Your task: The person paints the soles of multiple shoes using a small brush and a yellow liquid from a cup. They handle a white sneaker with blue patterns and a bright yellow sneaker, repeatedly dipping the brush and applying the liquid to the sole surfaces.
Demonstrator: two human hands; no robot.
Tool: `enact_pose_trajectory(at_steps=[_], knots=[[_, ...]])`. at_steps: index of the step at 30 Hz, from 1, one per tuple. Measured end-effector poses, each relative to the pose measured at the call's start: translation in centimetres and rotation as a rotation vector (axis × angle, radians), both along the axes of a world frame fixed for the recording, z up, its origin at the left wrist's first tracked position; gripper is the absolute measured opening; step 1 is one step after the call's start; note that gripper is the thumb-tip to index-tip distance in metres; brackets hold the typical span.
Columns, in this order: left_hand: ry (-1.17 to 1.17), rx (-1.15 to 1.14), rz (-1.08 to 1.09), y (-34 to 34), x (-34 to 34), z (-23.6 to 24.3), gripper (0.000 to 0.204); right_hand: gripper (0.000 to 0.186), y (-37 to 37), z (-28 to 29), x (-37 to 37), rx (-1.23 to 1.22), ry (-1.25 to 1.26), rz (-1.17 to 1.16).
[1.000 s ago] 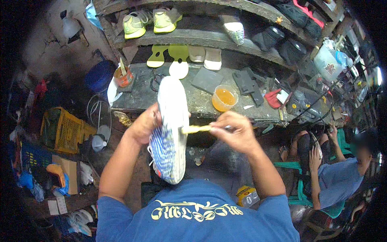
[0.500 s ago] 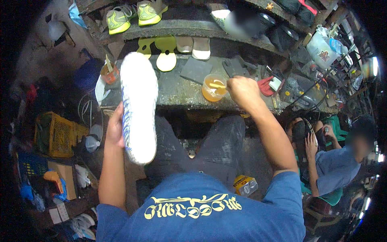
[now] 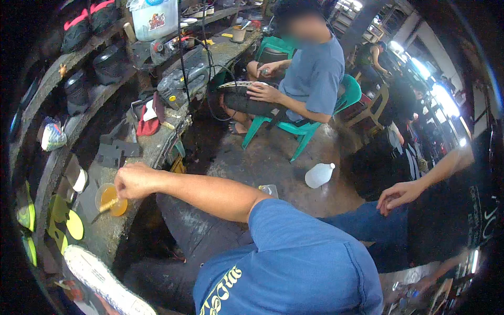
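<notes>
At the lower left a shoe (image 3: 102, 278) shows its white sole, with blue-patterned upper along its edge. My left hand (image 3: 109, 306) grips it from beneath; only a sliver of that hand shows and most of its fingers are hidden. My right hand (image 3: 135, 181) is closed at the rim of a clear cup (image 3: 119, 206) of amber liquid on the bench. From its fingers a pale yellow brush-like stick (image 3: 108, 205) slants into the cup; its tip is unclear.
The rough bench (image 3: 152, 152) carries dark sheet scraps (image 3: 118, 151), a red cloth piece (image 3: 147, 123) and yellow-green insoles (image 3: 74, 224). Shelves with shoes rise behind. A co-worker (image 3: 315, 79) sits on a green chair (image 3: 302, 131). A white jug (image 3: 319, 176) stands on the floor. Another person's hand (image 3: 399, 197) reaches in at right.
My view has swung to the right, so the bench now runs along the left side. The shoe and left hand now sit at the lower left edge. My right hand stays at the cup.
</notes>
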State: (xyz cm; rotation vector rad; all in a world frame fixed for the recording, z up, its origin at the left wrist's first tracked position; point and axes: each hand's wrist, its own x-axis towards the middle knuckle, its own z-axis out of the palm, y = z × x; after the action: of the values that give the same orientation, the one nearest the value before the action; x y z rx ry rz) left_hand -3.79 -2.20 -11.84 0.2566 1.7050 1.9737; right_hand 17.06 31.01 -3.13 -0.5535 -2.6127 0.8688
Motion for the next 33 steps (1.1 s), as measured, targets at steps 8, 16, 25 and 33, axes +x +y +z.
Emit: enact_pose_trajectory(at_steps=[8,16,25,33], knots=[[0.044,0.001,-0.054,1.3,0.3,1.8,0.045,0.022,1.5,-1.7,-0.8,-0.319,0.259,-0.057],[0.073,0.036,-0.129,3.7,1.1,2.8,0.047,0.019,1.6,-1.8,-1.4,-0.207,0.124,-0.105],[-0.038,0.162,-0.147,-1.6,0.1,1.2,0.05,0.017,2.9,-1.8,-0.7,-0.292,0.089,-0.088],[-0.143,0.422,-0.24,0.0,4.1,5.7,0.054,0.018,3.2,0.0,0.0,-0.337,-0.137,0.05]])
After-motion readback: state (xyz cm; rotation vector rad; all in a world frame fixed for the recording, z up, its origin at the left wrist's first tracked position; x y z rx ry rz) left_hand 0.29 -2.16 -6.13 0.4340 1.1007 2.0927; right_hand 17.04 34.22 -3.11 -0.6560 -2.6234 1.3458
